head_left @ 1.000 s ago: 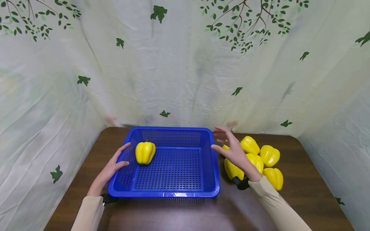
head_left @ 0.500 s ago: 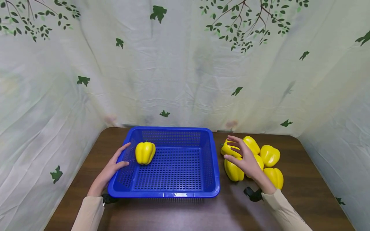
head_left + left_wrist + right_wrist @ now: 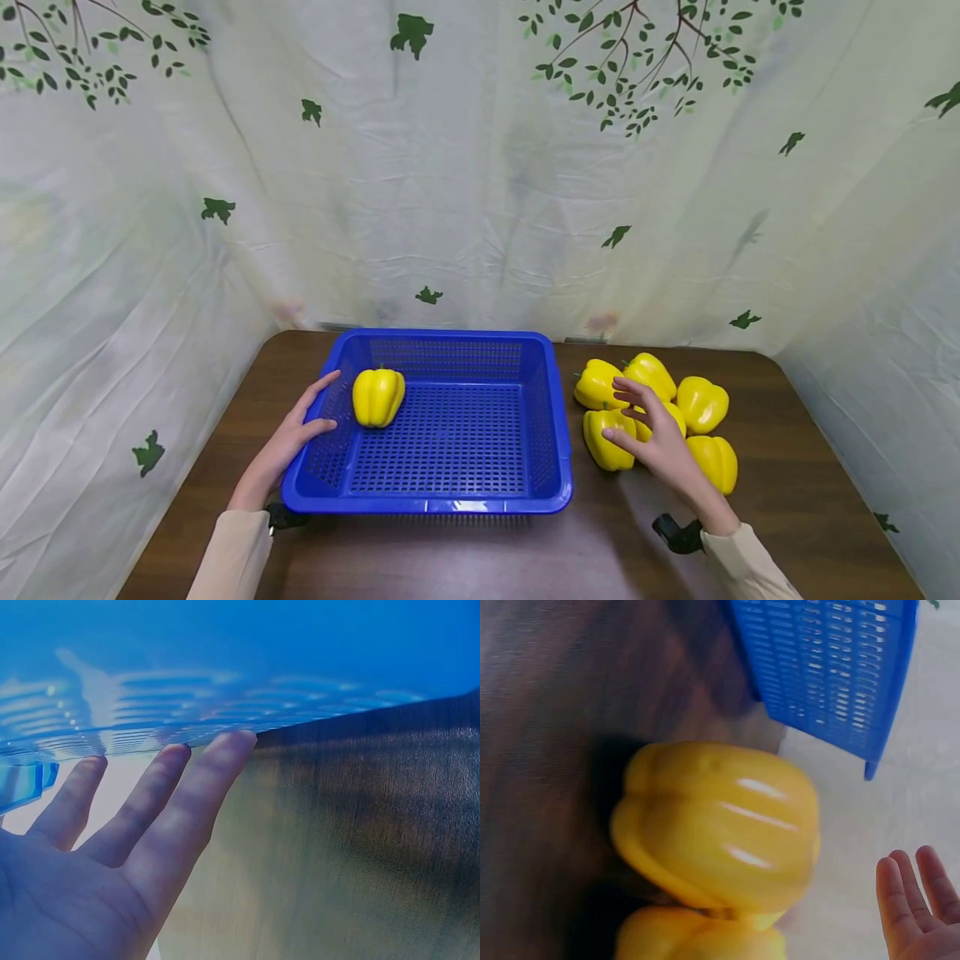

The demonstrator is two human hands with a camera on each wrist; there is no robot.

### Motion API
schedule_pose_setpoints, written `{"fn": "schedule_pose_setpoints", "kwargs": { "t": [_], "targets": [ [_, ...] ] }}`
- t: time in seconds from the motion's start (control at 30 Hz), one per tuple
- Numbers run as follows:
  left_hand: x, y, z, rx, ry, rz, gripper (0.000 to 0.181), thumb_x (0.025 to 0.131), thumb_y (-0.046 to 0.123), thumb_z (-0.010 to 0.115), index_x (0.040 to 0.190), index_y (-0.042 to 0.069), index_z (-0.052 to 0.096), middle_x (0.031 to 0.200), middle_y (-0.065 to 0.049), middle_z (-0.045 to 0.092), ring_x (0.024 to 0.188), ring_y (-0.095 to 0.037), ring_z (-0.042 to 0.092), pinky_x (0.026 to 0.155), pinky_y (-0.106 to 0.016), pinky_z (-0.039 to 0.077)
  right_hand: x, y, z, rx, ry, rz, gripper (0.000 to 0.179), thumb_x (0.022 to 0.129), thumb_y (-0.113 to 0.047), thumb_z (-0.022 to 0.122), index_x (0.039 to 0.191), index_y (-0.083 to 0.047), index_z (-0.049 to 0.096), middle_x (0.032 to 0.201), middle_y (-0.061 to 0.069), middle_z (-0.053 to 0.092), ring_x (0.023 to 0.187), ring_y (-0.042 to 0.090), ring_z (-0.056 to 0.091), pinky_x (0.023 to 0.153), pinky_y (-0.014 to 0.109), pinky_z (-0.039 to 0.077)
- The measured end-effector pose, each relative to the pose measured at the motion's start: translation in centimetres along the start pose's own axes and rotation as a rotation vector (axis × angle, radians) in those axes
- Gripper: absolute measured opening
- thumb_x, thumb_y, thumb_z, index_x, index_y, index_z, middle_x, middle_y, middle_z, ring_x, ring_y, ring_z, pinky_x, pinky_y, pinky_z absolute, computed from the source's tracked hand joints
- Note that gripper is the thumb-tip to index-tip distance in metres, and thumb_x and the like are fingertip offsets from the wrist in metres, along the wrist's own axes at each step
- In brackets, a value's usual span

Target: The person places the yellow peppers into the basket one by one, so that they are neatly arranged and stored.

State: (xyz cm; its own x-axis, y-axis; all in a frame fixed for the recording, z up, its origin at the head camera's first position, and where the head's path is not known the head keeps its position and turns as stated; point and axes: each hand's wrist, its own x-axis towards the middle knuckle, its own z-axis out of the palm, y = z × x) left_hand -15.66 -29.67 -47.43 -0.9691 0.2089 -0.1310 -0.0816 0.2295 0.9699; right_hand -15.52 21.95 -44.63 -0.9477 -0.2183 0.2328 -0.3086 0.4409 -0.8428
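Observation:
A blue plastic basket with perforated walls stands on the table. Inside, near its left wall, is one yellow bell pepper. My left hand holds the basket's left rim: thumb and a finger lie over it, while other fingers touch the outer wall in the left wrist view. To the right of the basket, several yellow bell peppers lie in a cluster, among them a near-left one. Above this group hovers my right hand, fingers spread and nothing held. A pepper looms close in the right wrist view.
The brown wooden table extends in front of and to the right of the peppers. A pale curtain with leaf prints hangs behind it and along both sides. Each wrist carries a black strapped device, such as the right one.
My right hand has drawn away from the basket's right edge, moving right and toward me over the peppers, uncovering those at the back left. My left hand and the basket have stayed put.

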Motion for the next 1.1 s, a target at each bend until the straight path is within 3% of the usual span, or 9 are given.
{"fn": "schedule_pose_setpoints", "kwargs": {
  "t": [0.2, 0.5, 0.8, 1.1],
  "targets": [
    [0.0, 0.1, 0.0, -0.006, 0.001, -0.007, 0.067, 0.098, 0.01, 0.046, 0.154, 0.028, 0.013, 0.156, -0.019, 0.001, 0.126, -0.052, 0.029, 0.091, -0.06, 0.042, -0.9, 1.2, -0.1, -0.043, 0.0, -0.007, 0.068, 0.083, -0.011, 0.075, 0.14, -0.004, 0.039, 0.139, 0.016, 0.043, 0.124, 0.035, 0.042, 0.096, 0.056, 0.039],
    [0.0, 0.1, 0.0, -0.007, 0.001, -0.011, 0.067, 0.098, 0.011, 0.046, 0.154, 0.03, 0.012, 0.156, -0.019, 0.001, 0.126, -0.053, 0.03, 0.091, -0.062, 0.041, -1.8, 2.3, 0.2, -0.111, -0.021, 0.097, 0.072, 0.082, -0.02, 0.076, 0.14, -0.004, 0.037, 0.142, 0.017, 0.04, 0.129, 0.039, 0.036, 0.101, 0.059, 0.031],
    [0.1, -0.2, 0.0, -0.032, -0.008, 0.004, 0.067, 0.098, 0.009, 0.046, 0.154, 0.028, 0.013, 0.155, -0.02, 0.004, 0.123, -0.052, 0.033, 0.087, -0.055, 0.046, -2.1, 2.9, 0.7, -0.121, -0.031, 0.12, 0.073, 0.082, -0.019, 0.076, 0.141, -0.005, 0.036, 0.141, 0.018, 0.039, 0.129, 0.041, 0.036, 0.102, 0.058, 0.031],
    [0.0, -0.1, 0.0, -0.024, -0.002, -0.005, 0.067, 0.098, 0.011, 0.047, 0.154, 0.029, 0.013, 0.156, -0.02, 0.002, 0.124, -0.053, 0.031, 0.088, -0.058, 0.045, -2.9, 4.1, 1.5, -0.237, 0.001, 0.058, 0.078, 0.075, -0.014, 0.082, 0.14, -0.005, 0.041, 0.139, 0.02, 0.041, 0.126, 0.039, 0.037, 0.099, 0.06, 0.034]
  ]
}}
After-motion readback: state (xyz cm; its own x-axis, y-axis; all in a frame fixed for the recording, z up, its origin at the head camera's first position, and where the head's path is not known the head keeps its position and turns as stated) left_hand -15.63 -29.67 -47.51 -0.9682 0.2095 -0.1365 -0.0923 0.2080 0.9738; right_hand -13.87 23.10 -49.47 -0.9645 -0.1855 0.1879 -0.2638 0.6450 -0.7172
